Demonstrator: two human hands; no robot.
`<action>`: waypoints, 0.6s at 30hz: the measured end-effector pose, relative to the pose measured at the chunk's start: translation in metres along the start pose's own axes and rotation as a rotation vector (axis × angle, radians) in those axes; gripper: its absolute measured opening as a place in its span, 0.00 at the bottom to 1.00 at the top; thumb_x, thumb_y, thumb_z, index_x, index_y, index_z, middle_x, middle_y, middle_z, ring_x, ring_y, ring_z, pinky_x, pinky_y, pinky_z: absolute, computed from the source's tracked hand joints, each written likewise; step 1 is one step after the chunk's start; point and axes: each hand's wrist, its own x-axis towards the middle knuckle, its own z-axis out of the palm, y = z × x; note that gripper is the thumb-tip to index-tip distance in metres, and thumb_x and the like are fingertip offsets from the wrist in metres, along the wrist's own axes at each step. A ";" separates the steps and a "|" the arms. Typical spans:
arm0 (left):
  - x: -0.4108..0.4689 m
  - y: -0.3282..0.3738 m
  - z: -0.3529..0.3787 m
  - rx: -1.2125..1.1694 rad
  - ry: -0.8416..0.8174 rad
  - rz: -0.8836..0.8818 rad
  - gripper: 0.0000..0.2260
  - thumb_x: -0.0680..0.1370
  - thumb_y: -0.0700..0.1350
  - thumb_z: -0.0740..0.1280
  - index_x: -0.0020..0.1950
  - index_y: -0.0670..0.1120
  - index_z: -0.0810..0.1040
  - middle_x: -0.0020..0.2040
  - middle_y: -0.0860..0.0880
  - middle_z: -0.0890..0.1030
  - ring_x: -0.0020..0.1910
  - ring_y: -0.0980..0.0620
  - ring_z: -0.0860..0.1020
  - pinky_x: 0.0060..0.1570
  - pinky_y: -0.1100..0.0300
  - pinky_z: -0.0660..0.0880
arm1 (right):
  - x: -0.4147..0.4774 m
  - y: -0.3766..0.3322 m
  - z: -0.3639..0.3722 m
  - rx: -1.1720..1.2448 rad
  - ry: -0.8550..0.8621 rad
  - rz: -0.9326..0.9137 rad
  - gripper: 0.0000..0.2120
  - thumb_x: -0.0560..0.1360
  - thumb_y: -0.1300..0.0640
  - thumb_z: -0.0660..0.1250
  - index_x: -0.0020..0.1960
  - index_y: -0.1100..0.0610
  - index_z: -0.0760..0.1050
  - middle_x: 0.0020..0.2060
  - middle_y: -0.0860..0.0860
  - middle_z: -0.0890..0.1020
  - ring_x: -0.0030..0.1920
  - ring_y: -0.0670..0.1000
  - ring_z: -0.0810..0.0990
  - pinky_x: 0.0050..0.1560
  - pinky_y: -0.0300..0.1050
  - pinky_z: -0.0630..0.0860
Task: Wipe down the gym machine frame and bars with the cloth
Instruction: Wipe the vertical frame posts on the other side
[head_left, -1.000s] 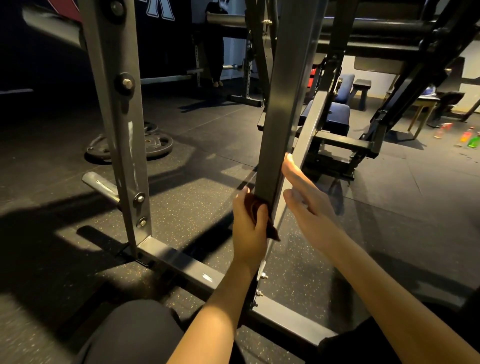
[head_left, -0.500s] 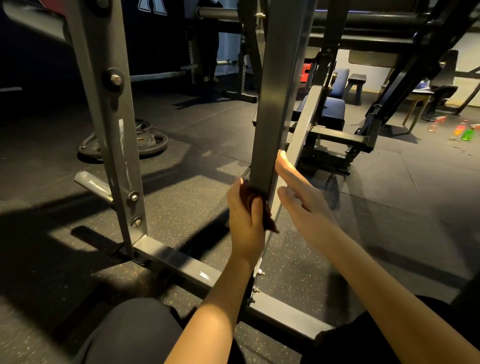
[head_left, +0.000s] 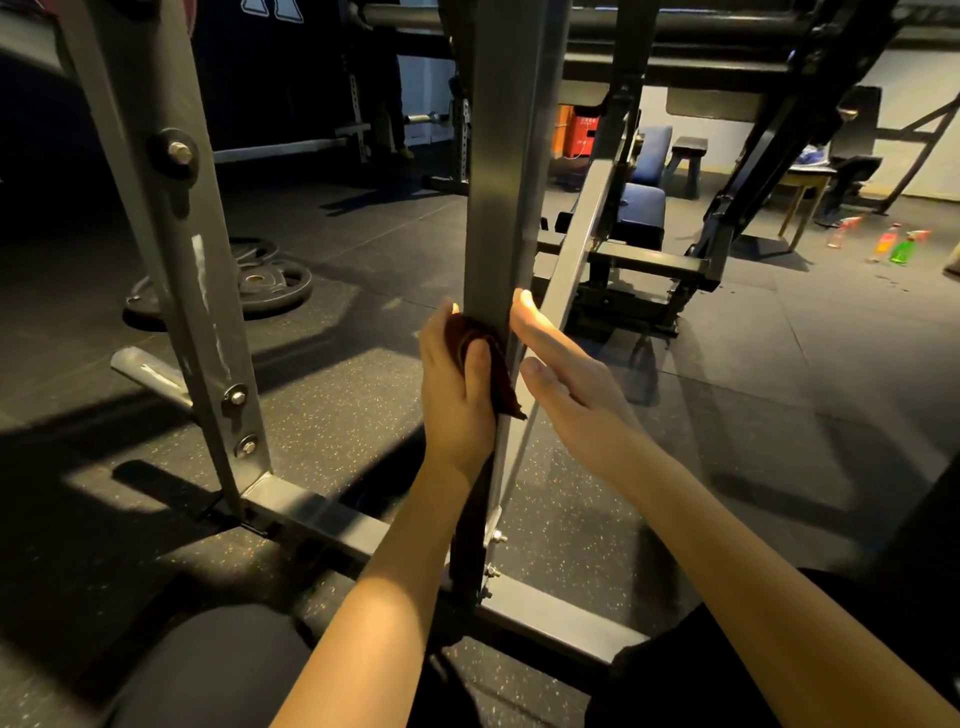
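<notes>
A slanted upright (head_left: 171, 249) of the gym machine stands at far left, bolted to a grey base rail (head_left: 322, 519) on the speckled rubber floor (head_left: 337, 415); weight plates (head_left: 270, 283) lie behind it. At centre, a person low to the ground works on the central upright (head_left: 501, 182). The left hand (head_left: 457, 384) grips a dark reddish-brown cloth (head_left: 485, 353), bunched in the curled fingers and thumb and pressed to the post's left and near faces, with one corner hanging loose below the hand. The right hand (head_left: 566, 384) holds nothing. Its fingers (head_left: 540, 338) are straight and pressed together, lying along the post's right edge, where the tips appear to touch the metal. A pale diagonal bar (head_left: 576, 260) rises just behind that hand. A blue padded bench (head_left: 644, 202) and coloured spray bottles (head_left: 904, 247) sit well apart at right.

The step in hand looks like a wipe along the lower part of this post. It would be done best with the cloth spread flatter, so that more fabric meets the steel. Long, even strokes along the tube's length suit it, each face taken in turn. The flat right hand can steady the post. The stretch down to the foot bolts (head_left: 493, 553) probably needs care, since the loose corner could snag there.
</notes>
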 end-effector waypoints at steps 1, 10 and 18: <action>-0.005 -0.007 -0.001 0.003 0.000 0.004 0.22 0.79 0.58 0.56 0.70 0.51 0.62 0.62 0.45 0.74 0.59 0.52 0.77 0.58 0.59 0.75 | 0.000 0.000 0.000 0.008 -0.002 -0.005 0.22 0.82 0.58 0.56 0.75 0.49 0.58 0.60 0.34 0.66 0.52 0.18 0.63 0.50 0.17 0.62; -0.041 -0.021 -0.008 0.137 -0.037 -0.141 0.26 0.77 0.62 0.56 0.70 0.49 0.62 0.61 0.48 0.69 0.57 0.54 0.76 0.57 0.52 0.78 | 0.002 0.002 0.005 -0.028 0.017 0.004 0.22 0.82 0.55 0.55 0.74 0.44 0.56 0.65 0.36 0.64 0.55 0.20 0.61 0.49 0.15 0.60; -0.024 -0.017 -0.009 0.139 -0.046 0.024 0.18 0.79 0.58 0.58 0.68 0.60 0.61 0.63 0.45 0.69 0.59 0.50 0.75 0.57 0.57 0.76 | 0.002 0.006 0.003 -0.005 -0.010 -0.043 0.22 0.82 0.56 0.55 0.71 0.38 0.55 0.71 0.44 0.67 0.67 0.32 0.63 0.57 0.19 0.60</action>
